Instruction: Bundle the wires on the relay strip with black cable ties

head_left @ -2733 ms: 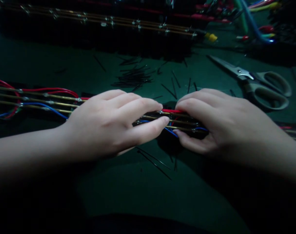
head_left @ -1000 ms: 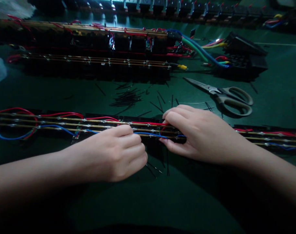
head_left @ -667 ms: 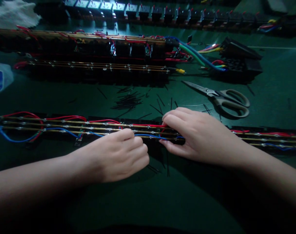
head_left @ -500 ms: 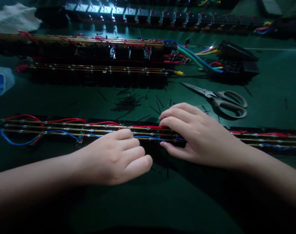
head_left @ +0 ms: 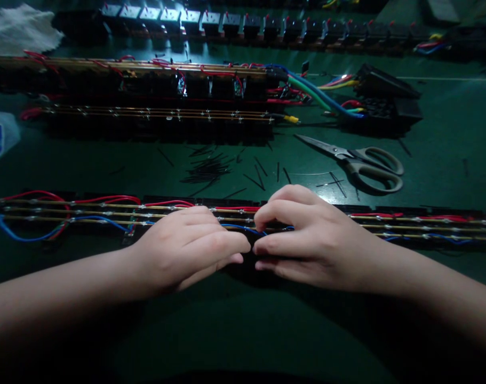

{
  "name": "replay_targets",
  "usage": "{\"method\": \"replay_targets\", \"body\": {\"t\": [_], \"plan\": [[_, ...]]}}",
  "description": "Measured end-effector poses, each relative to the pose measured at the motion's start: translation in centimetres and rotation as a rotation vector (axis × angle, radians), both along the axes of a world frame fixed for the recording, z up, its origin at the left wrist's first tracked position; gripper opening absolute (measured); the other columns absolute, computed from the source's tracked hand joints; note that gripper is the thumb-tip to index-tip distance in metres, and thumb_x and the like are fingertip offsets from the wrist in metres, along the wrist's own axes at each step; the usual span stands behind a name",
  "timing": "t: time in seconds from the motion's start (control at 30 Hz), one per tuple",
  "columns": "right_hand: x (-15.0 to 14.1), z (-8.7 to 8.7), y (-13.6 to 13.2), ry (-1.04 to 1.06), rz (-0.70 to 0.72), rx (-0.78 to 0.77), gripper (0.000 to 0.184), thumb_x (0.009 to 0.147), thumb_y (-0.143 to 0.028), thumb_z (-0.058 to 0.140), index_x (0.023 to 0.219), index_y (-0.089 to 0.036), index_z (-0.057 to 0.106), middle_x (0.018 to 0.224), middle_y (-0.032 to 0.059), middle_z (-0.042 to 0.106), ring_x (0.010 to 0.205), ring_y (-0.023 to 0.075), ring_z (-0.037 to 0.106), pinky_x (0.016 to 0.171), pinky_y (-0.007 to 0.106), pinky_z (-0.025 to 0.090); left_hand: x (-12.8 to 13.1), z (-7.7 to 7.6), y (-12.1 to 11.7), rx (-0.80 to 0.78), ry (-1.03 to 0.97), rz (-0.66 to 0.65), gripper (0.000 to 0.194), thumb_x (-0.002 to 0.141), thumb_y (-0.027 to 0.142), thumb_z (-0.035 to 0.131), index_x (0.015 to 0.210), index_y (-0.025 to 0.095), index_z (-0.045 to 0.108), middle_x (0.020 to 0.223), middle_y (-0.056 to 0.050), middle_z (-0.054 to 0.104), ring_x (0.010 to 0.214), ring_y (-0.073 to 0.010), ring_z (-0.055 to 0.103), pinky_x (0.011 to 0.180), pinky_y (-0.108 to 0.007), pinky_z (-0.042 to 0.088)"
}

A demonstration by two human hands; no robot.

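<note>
The left hand (head_left: 190,245) and right hand (head_left: 315,240) are held just apart over the wired strip (head_left: 94,214), which is laid lengthwise across the green table (head_left: 307,330); the fingers of both are bent, but whether anything is gripped cannot be told. Beyond the strip, black clippings (head_left: 208,168) are scattered in the open, not contained; scissors (head_left: 342,153) are laid to their right. Coloured wires (head_left: 315,93) are led to a black housing (head_left: 406,109); at far left, a blue-labelled plastic bag (head_left: 8,133) is partly seen, its contents unclear.
</note>
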State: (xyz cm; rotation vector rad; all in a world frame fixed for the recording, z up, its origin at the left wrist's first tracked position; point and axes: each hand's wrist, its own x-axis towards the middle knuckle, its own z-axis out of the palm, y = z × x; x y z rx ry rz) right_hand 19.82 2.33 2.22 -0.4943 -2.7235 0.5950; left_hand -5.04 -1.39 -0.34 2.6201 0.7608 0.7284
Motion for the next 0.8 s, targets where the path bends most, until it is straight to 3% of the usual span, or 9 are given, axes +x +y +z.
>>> {"method": "replay_targets", "body": {"t": [0.17,0.37,0.63,0.8], "plan": [[0.0,0.0,0.0,-0.005,0.003,-0.006,0.013,0.09,-0.025,0.064,0.081,-0.023,0.074,0.103,0.0063,0.066,0.098,0.0189,0.052,0.084,0.033,0.043,0.0,0.1,-0.1,-0.005,-0.053,-0.013,0.015,0.092,0.019,0.062,0.106,0.02,0.058,0.08,0.001,0.068,0.072,-0.0122,0.06,0.071,-0.025,0.047],[0.1,-0.1,0.1,0.0,0.028,-0.018,0.024,0.089,-0.042,0.065,0.085,-0.021,0.076,0.102,0.0088,0.065,0.099,0.0212,0.053,0.085,0.036,0.044,0.1,0.3,-0.1,-0.041,-0.065,0.009,0.012,0.091,0.019,0.063,0.103,0.019,0.059,0.08,0.001,0.068,0.071,-0.0118,0.061,0.07,-0.025,0.047],[0.2,0.0,0.3,-0.049,0.05,-0.014,0.02,0.091,-0.029,0.063,0.077,-0.023,0.075,0.106,0.0072,0.064,0.107,0.023,0.053,0.088,0.038,0.044,0.5,1.0,0.0,-0.146,-0.097,0.028,0.006,0.093,0.025,0.062,0.094,0.019,0.063,0.078,0.001,0.071,0.069,-0.0105,0.063,0.067,-0.024,0.045],[0.2,0.1,0.3,-0.054,0.045,-0.009,0.019,0.091,-0.025,0.062,0.077,-0.023,0.075,0.107,0.0065,0.064,0.106,0.0219,0.052,0.088,0.036,0.043,0.6,1.7,0.0,-0.279,-0.136,-0.027,0.003,0.09,0.016,0.065,0.089,0.019,0.066,0.084,0.002,0.075,0.078,-0.0084,0.068,0.075,-0.021,0.049]]}}
